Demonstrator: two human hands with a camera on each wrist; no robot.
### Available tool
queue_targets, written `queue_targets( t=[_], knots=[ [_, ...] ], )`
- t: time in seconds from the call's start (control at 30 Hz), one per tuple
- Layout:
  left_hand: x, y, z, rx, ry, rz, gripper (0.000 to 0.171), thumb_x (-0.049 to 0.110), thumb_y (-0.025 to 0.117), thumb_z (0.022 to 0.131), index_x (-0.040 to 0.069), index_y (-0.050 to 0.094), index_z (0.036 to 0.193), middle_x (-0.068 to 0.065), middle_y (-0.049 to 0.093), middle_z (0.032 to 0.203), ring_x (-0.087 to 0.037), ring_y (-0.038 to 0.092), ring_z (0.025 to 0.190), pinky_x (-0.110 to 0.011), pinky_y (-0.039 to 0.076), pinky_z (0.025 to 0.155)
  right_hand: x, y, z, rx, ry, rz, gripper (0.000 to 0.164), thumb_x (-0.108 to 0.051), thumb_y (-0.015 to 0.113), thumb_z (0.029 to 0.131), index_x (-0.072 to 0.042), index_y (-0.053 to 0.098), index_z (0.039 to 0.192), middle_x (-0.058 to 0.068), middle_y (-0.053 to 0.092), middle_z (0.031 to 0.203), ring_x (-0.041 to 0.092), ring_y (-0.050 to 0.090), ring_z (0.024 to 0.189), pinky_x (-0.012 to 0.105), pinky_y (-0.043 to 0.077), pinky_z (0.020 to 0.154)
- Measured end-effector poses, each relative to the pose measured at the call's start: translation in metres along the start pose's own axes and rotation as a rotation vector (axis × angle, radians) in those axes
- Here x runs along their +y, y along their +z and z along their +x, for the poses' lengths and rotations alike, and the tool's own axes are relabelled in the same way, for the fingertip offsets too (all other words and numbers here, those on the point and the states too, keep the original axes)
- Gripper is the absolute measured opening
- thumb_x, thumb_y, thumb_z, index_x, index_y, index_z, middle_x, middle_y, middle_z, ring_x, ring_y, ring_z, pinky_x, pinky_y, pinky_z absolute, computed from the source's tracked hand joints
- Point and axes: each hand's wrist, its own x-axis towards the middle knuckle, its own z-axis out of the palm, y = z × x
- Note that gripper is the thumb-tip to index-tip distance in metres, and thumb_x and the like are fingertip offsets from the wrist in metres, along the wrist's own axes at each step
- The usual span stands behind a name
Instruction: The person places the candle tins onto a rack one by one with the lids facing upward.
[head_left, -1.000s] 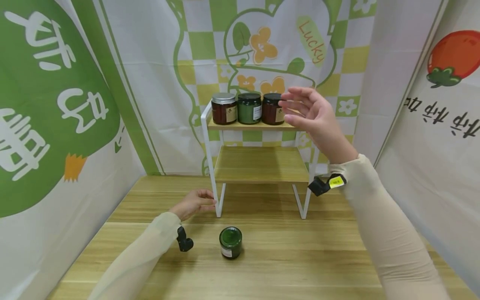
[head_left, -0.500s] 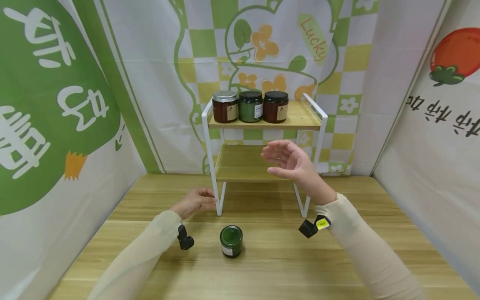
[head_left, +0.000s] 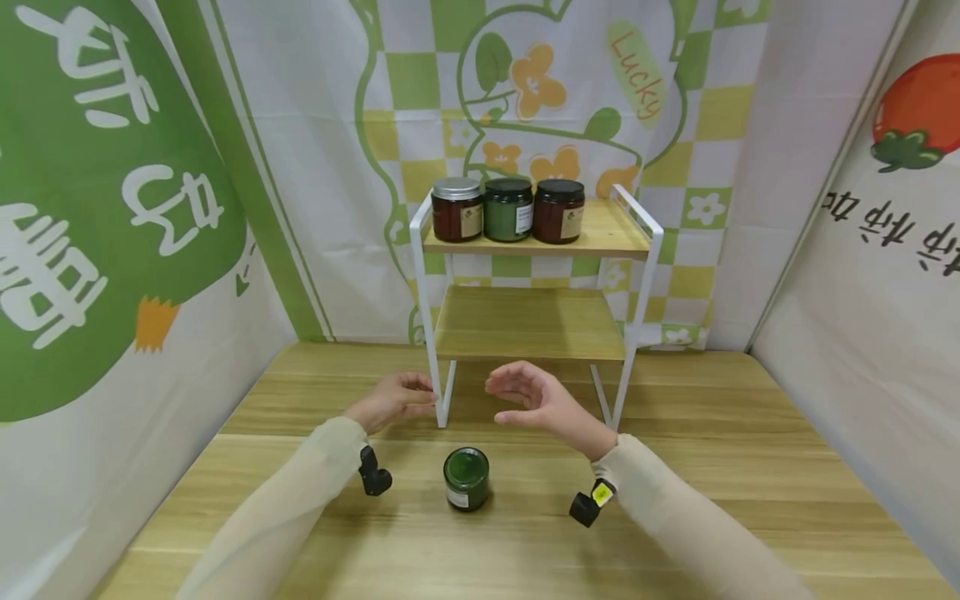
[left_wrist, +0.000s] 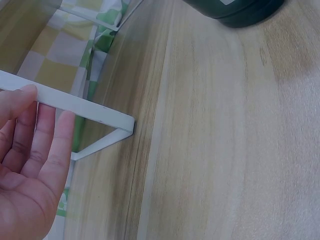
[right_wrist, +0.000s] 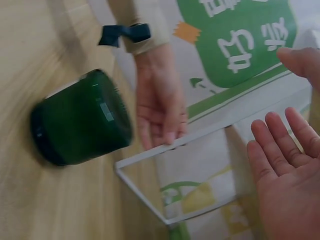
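My left hand (head_left: 395,402) pinches the white front left leg (left_wrist: 100,111) of a two-tier shelf rack between thumb and fingers, close above the foot. In front of the rack, a green glass jar (head_left: 467,478) stands upside down on its dark lid, base up. My right hand (head_left: 534,403) is in the air behind and to the right of this jar, fingers spread and slightly bent, holding nothing. In the right wrist view the green jar (right_wrist: 82,120) lies left of the right hand's fingers (right_wrist: 272,145), apart from them.
On the top shelf board (head_left: 611,225) stand a brown jar with a silver lid (head_left: 456,210), a green jar with a black lid (head_left: 508,210) and a brown jar with a black lid (head_left: 558,212). Below is a lower shelf (head_left: 528,323). Printed cloth hangs around the wooden table (head_left: 712,500).
My right hand has come down and left from beside the top shelf jars to just behind the upturned green jar. The left hand stays at the rack's leg.
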Motion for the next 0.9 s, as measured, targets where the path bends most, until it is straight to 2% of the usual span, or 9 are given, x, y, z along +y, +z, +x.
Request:
queue_targets(
  t=[0.1, 0.23, 0.4, 0.53, 0.63, 0.7, 0.9],
  knots=[
    [0.001, 0.001, 0.0, 0.0, 0.0, 0.002, 0.011, -0.008, 0.052, 0.095, 0.002, 0.055, 0.099, -0.005, 0.058, 0.094, -0.02, 0.063, 0.095, -0.059, 0.034, 0.112, 0.014, 0.006, 0.0, -0.038, 0.03, -0.022, 0.055, -0.011, 0.075, 0.085, 0.002, 0.047, 0.13, 0.026, 0.049, 0.133, 0.02, 0.054, 0.12, 0.039, 0.045, 0.109],
    [0.002, 0.002, 0.0, 0.001, -0.005, 0.016, 0.01, -0.006, 0.053, 0.094, 0.001, 0.054, 0.1, -0.005, 0.058, 0.095, -0.017, 0.063, 0.092, -0.056, 0.039, 0.11, 0.03, 0.011, 0.0, -0.083, 0.08, -0.056, 0.054, -0.012, 0.074, 0.086, 0.002, 0.047, 0.13, 0.022, 0.052, 0.132, 0.021, 0.054, 0.121, 0.045, 0.043, 0.11],
    [0.002, 0.001, -0.001, 0.007, -0.004, 0.038, 0.01, -0.006, 0.054, 0.094, 0.0, 0.054, 0.102, -0.005, 0.057, 0.096, -0.017, 0.063, 0.094, -0.048, 0.047, 0.106, 0.047, 0.015, -0.001, -0.119, 0.128, -0.061, 0.055, -0.012, 0.075, 0.085, 0.003, 0.047, 0.13, 0.016, 0.053, 0.132, 0.036, 0.049, 0.126, 0.052, 0.036, 0.114],
    [0.001, 0.001, -0.001, 0.003, 0.002, 0.034, 0.009, -0.006, 0.054, 0.094, 0.0, 0.054, 0.102, -0.004, 0.057, 0.095, -0.016, 0.063, 0.093, -0.044, 0.05, 0.103, 0.058, 0.016, -0.003, -0.144, 0.173, -0.052, 0.059, -0.009, 0.076, 0.083, 0.006, 0.045, 0.131, 0.023, 0.049, 0.133, 0.043, 0.044, 0.128, 0.051, 0.035, 0.116],
    [0.001, 0.001, -0.001, 0.002, 0.003, 0.024, 0.009, -0.006, 0.054, 0.094, 0.0, 0.054, 0.102, -0.004, 0.057, 0.094, -0.015, 0.063, 0.092, -0.042, 0.052, 0.102, 0.064, 0.018, -0.005, -0.167, 0.201, -0.055, 0.061, -0.006, 0.076, 0.082, 0.007, 0.043, 0.132, 0.028, 0.046, 0.136, 0.038, 0.046, 0.128, 0.048, 0.036, 0.116],
    [0.0, 0.001, -0.001, 0.004, 0.001, 0.017, 0.01, -0.006, 0.053, 0.094, 0.001, 0.054, 0.101, -0.003, 0.058, 0.094, -0.015, 0.063, 0.091, -0.041, 0.052, 0.101, 0.067, 0.02, -0.005, -0.178, 0.214, -0.062, 0.062, -0.005, 0.076, 0.082, 0.007, 0.043, 0.133, 0.028, 0.046, 0.136, 0.034, 0.049, 0.127, 0.046, 0.037, 0.115],
    [0.0, 0.001, 0.0, 0.003, -0.006, 0.015, 0.01, -0.006, 0.053, 0.094, 0.002, 0.055, 0.099, -0.004, 0.058, 0.094, -0.016, 0.063, 0.093, -0.046, 0.049, 0.105, 0.075, 0.025, -0.007, -0.195, 0.282, -0.058, 0.065, -0.003, 0.079, 0.078, 0.0, 0.045, 0.134, 0.013, 0.052, 0.134, 0.023, 0.052, 0.122, 0.041, 0.04, 0.114]
  ],
)
